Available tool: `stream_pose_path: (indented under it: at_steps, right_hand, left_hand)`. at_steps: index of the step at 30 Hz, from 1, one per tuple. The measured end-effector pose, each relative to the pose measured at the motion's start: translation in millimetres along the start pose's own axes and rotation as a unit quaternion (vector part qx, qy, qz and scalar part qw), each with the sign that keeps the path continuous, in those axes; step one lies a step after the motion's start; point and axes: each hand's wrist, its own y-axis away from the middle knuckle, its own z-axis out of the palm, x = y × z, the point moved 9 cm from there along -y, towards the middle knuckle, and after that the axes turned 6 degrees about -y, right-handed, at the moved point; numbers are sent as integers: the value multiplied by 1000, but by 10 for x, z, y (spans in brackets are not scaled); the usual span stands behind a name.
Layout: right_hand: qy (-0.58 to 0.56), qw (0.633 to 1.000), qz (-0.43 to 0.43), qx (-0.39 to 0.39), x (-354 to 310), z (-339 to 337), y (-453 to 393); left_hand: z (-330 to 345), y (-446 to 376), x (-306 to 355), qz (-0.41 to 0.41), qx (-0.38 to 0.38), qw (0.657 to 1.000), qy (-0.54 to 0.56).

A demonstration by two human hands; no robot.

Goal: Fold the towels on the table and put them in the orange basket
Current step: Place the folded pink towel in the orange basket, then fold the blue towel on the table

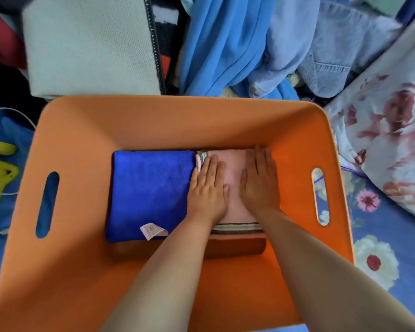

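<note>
Both forearms are reached into the orange basket (153, 121), where a folded blue towel (149, 190) is laid at left and a folded pink towel (233, 178) beside it is pressed flat by the left hand (207, 190) and right hand (259, 180), fingers straight, nothing gripped.

You're clearly in a bedroom at home: floral bedsheet (379, 238), a flowery pillow (393, 130), and heaps of blue clothes (225, 41) piled behind your orange basket (177, 121).
</note>
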Motion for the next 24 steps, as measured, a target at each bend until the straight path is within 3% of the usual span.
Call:
stream_pose_path:
  at_steps: [6, 12, 17, 24]
  right_hand:
    - [6, 993, 43, -108, -29, -109, 30]
    - [-12, 995, 22, -99, -510, -850, 217]
    - [2, 998, -36, -48, -1027, -1857, 370]
    - [10, 989, -135, 52, -1648, -3296, 877]
  left_hand:
    - [-312, 34, 95, 9, -78, 995, -60]
    - [-1281, 241, 294, 57, -27, 989, -130]
    - [-2444, 426, 659, 66, 67, 982, -166]
    - [-3720, 1098, 1059, 25, 129, 966, -221]
